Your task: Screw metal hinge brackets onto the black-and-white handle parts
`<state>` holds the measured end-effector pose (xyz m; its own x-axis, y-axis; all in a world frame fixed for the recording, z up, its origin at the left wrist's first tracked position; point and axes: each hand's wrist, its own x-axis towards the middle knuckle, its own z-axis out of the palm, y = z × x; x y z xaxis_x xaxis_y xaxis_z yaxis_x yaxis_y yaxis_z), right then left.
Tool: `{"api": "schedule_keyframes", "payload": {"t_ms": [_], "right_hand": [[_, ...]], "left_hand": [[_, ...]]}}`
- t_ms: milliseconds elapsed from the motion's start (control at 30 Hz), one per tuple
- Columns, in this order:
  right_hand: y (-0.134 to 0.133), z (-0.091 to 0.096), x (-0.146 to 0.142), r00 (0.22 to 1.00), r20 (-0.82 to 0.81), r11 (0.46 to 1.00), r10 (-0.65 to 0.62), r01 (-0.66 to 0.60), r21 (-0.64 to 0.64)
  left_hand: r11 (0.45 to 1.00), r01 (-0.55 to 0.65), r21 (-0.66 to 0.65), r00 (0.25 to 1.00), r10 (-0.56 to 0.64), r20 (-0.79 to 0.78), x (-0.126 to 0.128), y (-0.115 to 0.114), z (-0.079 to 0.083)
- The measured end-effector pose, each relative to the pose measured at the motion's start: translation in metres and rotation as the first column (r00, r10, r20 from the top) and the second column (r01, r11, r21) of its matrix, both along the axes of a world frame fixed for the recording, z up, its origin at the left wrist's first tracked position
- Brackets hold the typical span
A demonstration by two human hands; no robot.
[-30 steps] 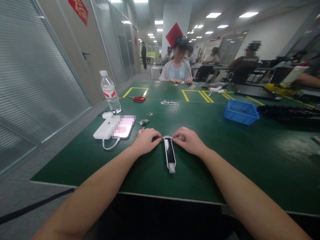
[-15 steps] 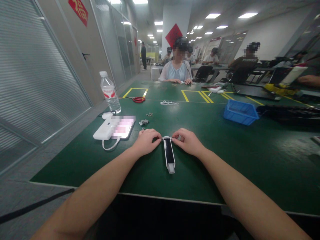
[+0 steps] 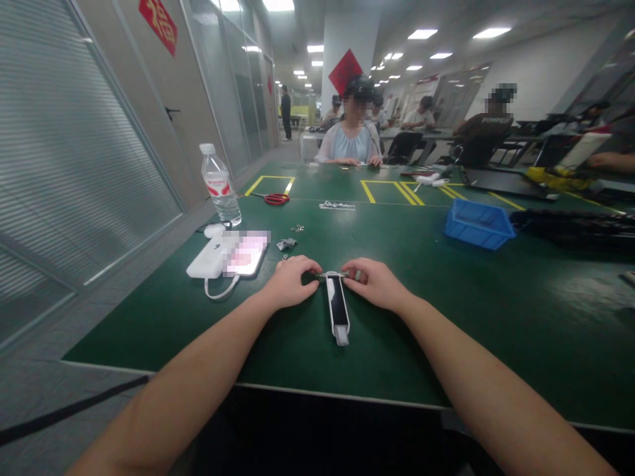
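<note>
A long narrow piece with a white border, a dark middle and a grey near end (image 3: 338, 303) lies on the green table, pointing toward me. Across its far end runs a thin metal rod (image 3: 334, 274). My left hand (image 3: 292, 284) has thumb and forefinger pinched at the rod's left end. At the right end my right hand (image 3: 376, 284) pinches in the same way, its other fingers curled. The fingertips cover both rod ends. Just beyond my left hand are a small grey metal part (image 3: 286, 244) and several small rings (image 3: 297, 228).
To the left stand a water bottle (image 3: 219, 188), a white power bank (image 3: 206, 258) and a phone (image 3: 254, 254) on a cable. Red-handled scissors (image 3: 276, 198) and white strips (image 3: 337, 205) lie farther off. A blue bin (image 3: 479, 225) sits right. A person (image 3: 351, 142) sits opposite.
The left thumb and forefinger sit slightly farther apart around the rod's end. The view has shifted a little; the long piece stays in place on the table.
</note>
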<state>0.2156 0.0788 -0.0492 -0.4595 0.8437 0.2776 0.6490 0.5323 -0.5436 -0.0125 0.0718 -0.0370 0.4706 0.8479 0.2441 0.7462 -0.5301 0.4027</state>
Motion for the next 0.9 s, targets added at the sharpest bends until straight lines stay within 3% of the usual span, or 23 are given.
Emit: {"api": "schedule_keyframes", "payload": {"t_ms": [200, 400, 900], "right_hand": [[-0.001, 0.001, 0.000, 1.000, -0.008, 0.999, 0.014, -0.015, -0.029], [-0.001, 0.002, 0.001, 1.000, 0.003, 0.999, 0.016, -0.016, -0.029], [-0.003, 0.003, -0.002, 0.999, 0.023, 0.999, 0.024, -0.024, -0.031]], "left_hand": [[0.989, -0.138, 0.057, 0.987, 0.132, 0.091, -0.012, 0.012, -0.001], [0.930, -0.327, 0.170, 0.942, 0.306, 0.140, -0.031, 0.030, -0.010], [0.937, -0.346, 0.043, 0.934, 0.349, -0.073, -0.034, 0.042, -0.026]]}}
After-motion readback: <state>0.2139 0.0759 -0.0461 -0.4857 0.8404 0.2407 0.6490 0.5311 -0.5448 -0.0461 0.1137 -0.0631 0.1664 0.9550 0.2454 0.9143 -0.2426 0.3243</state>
